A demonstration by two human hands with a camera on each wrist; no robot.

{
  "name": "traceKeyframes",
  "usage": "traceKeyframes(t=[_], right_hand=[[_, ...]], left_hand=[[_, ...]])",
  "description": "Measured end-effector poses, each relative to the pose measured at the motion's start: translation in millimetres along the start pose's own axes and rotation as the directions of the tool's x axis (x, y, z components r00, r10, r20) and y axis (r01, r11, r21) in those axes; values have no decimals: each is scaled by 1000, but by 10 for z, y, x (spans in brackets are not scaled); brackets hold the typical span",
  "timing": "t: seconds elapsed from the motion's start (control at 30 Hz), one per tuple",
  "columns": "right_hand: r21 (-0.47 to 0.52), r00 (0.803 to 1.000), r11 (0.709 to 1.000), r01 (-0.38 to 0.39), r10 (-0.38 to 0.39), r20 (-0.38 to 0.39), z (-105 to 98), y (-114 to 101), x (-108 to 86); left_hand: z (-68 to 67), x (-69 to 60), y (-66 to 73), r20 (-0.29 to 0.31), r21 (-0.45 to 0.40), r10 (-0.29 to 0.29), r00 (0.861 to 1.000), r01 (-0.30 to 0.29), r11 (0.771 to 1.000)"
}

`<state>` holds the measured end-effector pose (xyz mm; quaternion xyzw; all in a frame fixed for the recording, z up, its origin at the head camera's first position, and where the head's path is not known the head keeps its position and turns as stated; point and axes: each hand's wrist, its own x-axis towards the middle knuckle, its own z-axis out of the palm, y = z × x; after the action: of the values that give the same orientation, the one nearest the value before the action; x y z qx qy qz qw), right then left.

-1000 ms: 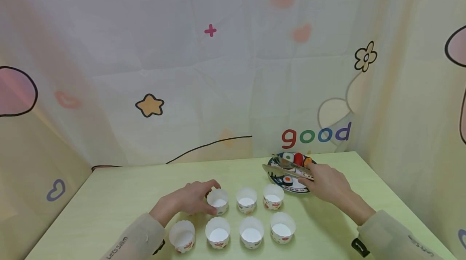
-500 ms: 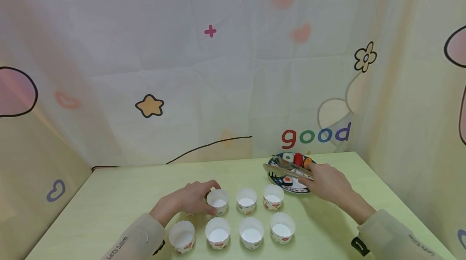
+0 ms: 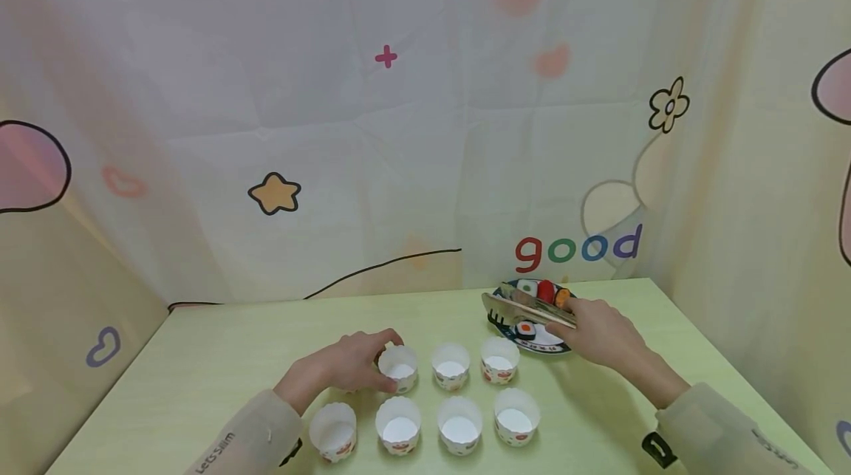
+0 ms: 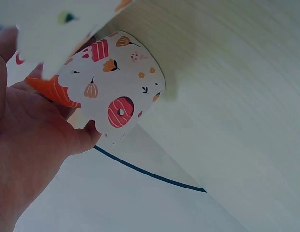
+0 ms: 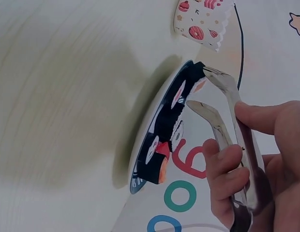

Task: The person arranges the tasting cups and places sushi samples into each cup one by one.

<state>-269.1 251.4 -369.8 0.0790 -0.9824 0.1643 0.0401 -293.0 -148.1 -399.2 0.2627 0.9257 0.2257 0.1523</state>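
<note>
My left hand (image 3: pixel 352 363) holds a white paper baking cup (image 3: pixel 399 371) in the back row, its thumb at the near side and fingers at the far side. In the left wrist view, an orange, pale-striped piece (image 4: pixel 53 91) shows near the palm, partly hidden by printed cups. My right hand (image 3: pixel 601 331) grips metal serving tongs (image 5: pixel 249 150) over a dark-rimmed plate (image 3: pixel 548 348) of sushi pieces. The tongs' two arms stand apart. In the right wrist view, the forked end lies at a dark sushi roll (image 5: pixel 192 73); contact is unclear.
Upright empty-looking cups stand in two rows: a front row (image 3: pixel 459 427) and a back row (image 3: pixel 450 366). Another cup is mostly hidden behind the left hand. The pale table (image 3: pixel 233 357) meets a printed curtain (image 3: pixel 372 202) behind the plate.
In the head view, the tongs' arms have drawn closer together and the nearer arm has risen slightly over the plate. The left hand stays at the same cup.
</note>
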Motion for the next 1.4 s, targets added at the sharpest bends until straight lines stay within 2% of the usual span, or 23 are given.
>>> traceKeyframes(t=[0.2, 0.33, 0.93, 1.4], right_hand=[[-16, 999, 1000, -13, 14, 52, -25, 9, 9], [-16, 998, 1000, -10, 11, 57, -17, 24, 3], [-13, 1000, 999, 31, -31, 3, 4, 69, -14], [7, 999, 999, 45, -45, -22, -44, 20, -38]], left_hand=[[2, -8, 9, -2, -2, 0, 1000, 0, 1000], [-1, -16, 18, 0, -9, 2, 1000, -2, 1000], [2, -7, 24, 7, -6, -2, 1000, 2, 1000], [4, 3, 7, 3, 8, 0, 1000, 0, 1000]])
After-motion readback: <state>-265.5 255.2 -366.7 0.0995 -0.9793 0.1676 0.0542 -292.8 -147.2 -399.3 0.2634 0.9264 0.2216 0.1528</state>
